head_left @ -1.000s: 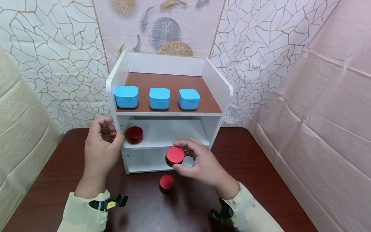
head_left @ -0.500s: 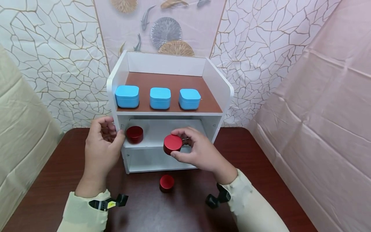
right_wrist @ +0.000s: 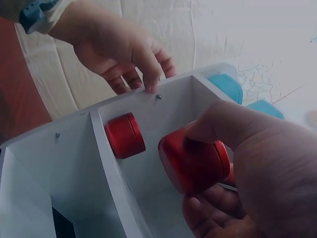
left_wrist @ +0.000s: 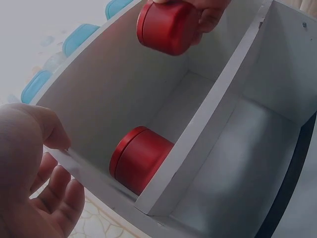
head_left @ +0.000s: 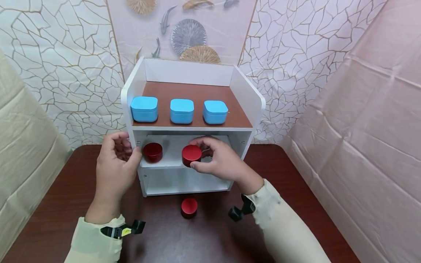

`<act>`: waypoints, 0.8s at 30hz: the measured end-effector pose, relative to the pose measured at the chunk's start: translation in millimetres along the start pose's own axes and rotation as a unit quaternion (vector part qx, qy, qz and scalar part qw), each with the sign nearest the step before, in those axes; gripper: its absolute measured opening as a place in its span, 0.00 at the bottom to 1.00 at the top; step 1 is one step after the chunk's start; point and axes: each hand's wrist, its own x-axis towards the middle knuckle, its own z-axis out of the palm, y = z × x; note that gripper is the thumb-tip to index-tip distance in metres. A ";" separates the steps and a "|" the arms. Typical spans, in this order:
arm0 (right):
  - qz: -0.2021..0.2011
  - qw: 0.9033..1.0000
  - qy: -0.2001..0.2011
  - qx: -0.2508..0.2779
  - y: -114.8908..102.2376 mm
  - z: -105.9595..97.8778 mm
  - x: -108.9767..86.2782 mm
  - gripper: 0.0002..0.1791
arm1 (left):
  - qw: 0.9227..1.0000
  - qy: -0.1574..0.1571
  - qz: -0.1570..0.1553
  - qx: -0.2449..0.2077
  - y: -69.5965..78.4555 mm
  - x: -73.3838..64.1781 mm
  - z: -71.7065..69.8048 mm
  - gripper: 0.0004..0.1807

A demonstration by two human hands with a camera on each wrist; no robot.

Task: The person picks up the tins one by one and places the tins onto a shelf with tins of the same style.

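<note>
My right hand (head_left: 223, 160) pinches a round red tin (head_left: 192, 155) between thumb and fingers, at the front of the middle level of a small white shelf (head_left: 187, 190). In the left wrist view, this held tin (left_wrist: 168, 27) hangs above the level's floor. A second red tin (head_left: 152, 152) stands at the left end of that level. On the table in front of the shelf is a smaller red tin (head_left: 189, 208). My left hand (head_left: 115, 164) holds the shelf's left side panel, its thumb on the front edge and its fingers curled along the outside.
Three blue lidded boxes, left (head_left: 144, 109), middle (head_left: 182, 111) and right (head_left: 215, 112), line the front of the brown top level. Side panels (head_left: 246, 95) flank the shelf. The dark brown table (head_left: 158, 241) runs toward me, with patterned cloth (head_left: 65, 65) behind.
My right hand has carried the red tin up, forward and slightly left, from in front of the lower level to the middle level. The left hand stays put.
</note>
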 end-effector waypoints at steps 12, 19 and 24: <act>0.021 1.000 -0.022 -0.005 4.8 1.2 19.2 0.31 | 1.000 0.000 -0.004 0.005 0.8 0.1 0.0 0.25; 0.017 0.999 -0.026 -0.022 6.4 5.1 26.8 0.30 | 1.000 0.000 -0.008 0.009 2.8 -0.8 -0.5 0.25; 0.019 0.999 -0.034 -0.021 8.4 8.5 30.2 0.30 | 1.000 0.000 -0.009 0.008 2.8 -0.9 -0.3 0.25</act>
